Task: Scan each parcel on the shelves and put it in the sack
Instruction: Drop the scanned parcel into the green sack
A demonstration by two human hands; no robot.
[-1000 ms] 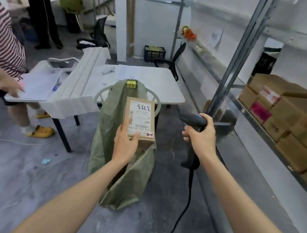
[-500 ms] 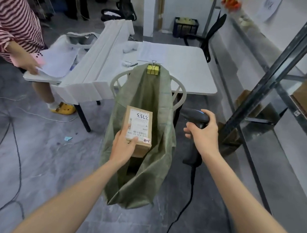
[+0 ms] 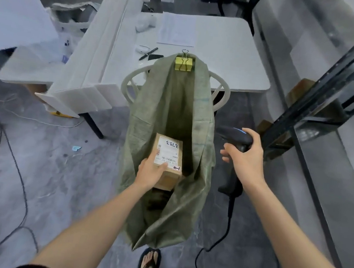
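The sack [image 3: 140, 129] hangs from a chair [image 3: 131, 78] at the worktop's [image 3: 238, 52] near edge; the parcel [image 3: 167, 155] is within its mouth, the scanner [image 3: 236, 137] just right, the shelf frame [image 3: 326, 86] farther right.

Looking down from up on the head, tipping forward and steeply toward the floor [image 3: 53, 174]. Hanging close above the left hand [image 3: 149, 173] and the right hand [image 3: 244, 156], both near the middle. Taking in the sack [image 3: 140, 133] under the left hand, the table [image 3: 227, 50] beyond both hands, the feet [image 3: 150, 263] nearer than the hands. Being the only view.
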